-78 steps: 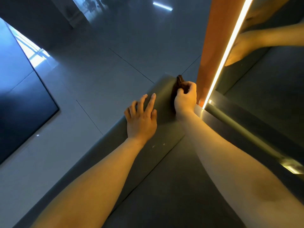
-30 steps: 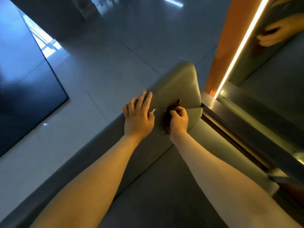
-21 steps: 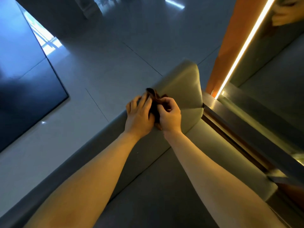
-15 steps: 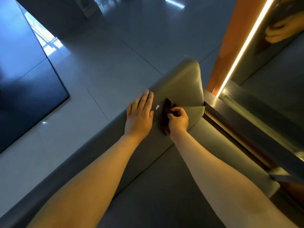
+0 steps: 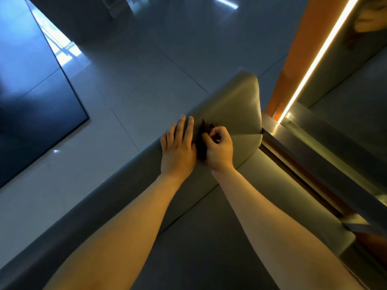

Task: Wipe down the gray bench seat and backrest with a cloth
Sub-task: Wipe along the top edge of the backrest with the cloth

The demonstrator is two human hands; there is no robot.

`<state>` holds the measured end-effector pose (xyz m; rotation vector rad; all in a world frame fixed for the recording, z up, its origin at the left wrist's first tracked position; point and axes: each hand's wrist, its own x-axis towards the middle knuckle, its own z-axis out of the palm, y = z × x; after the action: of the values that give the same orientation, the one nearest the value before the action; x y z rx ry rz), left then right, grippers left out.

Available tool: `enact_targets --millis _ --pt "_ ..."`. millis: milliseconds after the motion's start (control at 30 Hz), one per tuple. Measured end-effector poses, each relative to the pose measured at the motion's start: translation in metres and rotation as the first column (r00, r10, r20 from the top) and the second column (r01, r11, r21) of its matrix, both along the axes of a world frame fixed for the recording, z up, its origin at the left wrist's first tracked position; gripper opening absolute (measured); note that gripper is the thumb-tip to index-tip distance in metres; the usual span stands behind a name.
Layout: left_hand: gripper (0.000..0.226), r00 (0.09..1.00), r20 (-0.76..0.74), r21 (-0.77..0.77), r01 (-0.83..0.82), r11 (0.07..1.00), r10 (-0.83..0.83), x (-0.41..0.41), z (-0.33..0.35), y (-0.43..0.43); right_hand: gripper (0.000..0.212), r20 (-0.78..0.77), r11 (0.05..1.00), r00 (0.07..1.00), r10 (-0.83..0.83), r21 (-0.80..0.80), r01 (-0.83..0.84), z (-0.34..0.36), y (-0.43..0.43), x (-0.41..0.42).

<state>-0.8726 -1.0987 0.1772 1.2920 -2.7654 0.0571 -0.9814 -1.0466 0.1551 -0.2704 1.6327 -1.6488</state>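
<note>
The gray bench [image 5: 117,197] runs from lower left to centre right. Both hands are on its backrest [image 5: 236,105] at mid-frame. My left hand [image 5: 178,147] lies flat on the padding with its fingers straight. My right hand [image 5: 219,149] is curled, pinching the dark cloth [image 5: 202,143] wadded between them. I'd open the cloth under a flat palm, then wipe long overlapping strokes toward the rounded end.

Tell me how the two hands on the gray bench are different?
The left hand lies flat with straight fingers; the right hand is curled up. The right hand grips the dark cloth; the left hand holds nothing and only rests on the gray bench. Both sit side by side on the bench, with the cloth between them.
</note>
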Motion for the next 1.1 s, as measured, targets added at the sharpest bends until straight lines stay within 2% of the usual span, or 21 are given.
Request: enact_targets --millis 133,167,233,300,367,433,567,700,800,933,1033,1100 --pt "0.077 1.0 0.003 -0.003 -0.004 1.0 0.004 -0.001 0.0 0.002 0.024 0.171 0.952 0.977 -0.129 0.295 0.074 -0.02 0.009 -0.013" --pt "0.076 1.0 0.004 -0.008 -0.002 1.0 0.002 -0.002 -0.001 0.002 0.023 0.189 0.946 0.973 -0.13 0.318 0.064 -0.022 0.012 -0.015" --pt "0.076 1.0 0.001 -0.02 -0.009 1.0 0.009 -0.003 -0.001 0.003 0.02 0.197 0.966 0.975 -0.099 0.253 0.047 -0.018 0.011 -0.013" --pt "0.076 1.0 0.0 -0.019 -0.015 1.0 0.015 -0.003 -0.001 0.003 0.019 0.17 0.992 0.983 -0.07 0.113 0.051 -0.003 0.009 -0.007" --pt "0.075 1.0 -0.005 -0.017 -0.004 1.0 0.004 -0.002 -0.001 0.003 0.02 0.11 0.999 0.994 -0.018 -0.038 0.022 0.013 0.004 -0.001" --pt "0.074 1.0 -0.008 -0.011 0.009 1.0 -0.01 -0.001 -0.001 0.001 0.02 0.024 0.994 0.999 0.028 -0.105 -0.025 0.021 0.001 0.002" --pt "0.07 1.0 -0.027 0.011 0.015 1.0 -0.015 -0.001 0.0 0.0 0.017 -0.075 0.998 0.997 0.021 -0.059 -0.025 0.012 0.0 0.003" --pt "0.076 1.0 -0.016 0.05 0.016 0.999 -0.016 0.0 0.002 -0.001 0.023 0.012 0.997 0.998 -0.068 0.022 0.068 0.011 -0.005 0.012" --pt "0.076 1.0 -0.002 0.081 0.015 0.997 -0.015 0.0 0.005 0.001 0.021 0.144 0.976 0.972 -0.185 0.142 0.164 0.011 -0.007 0.008" --pt "0.077 1.0 -0.001 0.081 0.01 0.997 -0.01 0.0 0.006 0.001 0.02 0.215 0.961 0.95 -0.228 0.209 0.183 0.009 -0.006 0.0" --pt "0.075 1.0 -0.019 0.107 0.015 0.994 -0.013 0.001 0.007 0.002 0.016 0.197 0.979 0.965 -0.171 0.142 0.144 0.024 -0.004 0.004" --pt "0.073 0.999 -0.041 0.114 0.016 0.993 -0.012 0.002 0.006 0.001 0.01 0.042 0.995 0.995 -0.088 0.041 0.086 0.033 -0.008 0.006"
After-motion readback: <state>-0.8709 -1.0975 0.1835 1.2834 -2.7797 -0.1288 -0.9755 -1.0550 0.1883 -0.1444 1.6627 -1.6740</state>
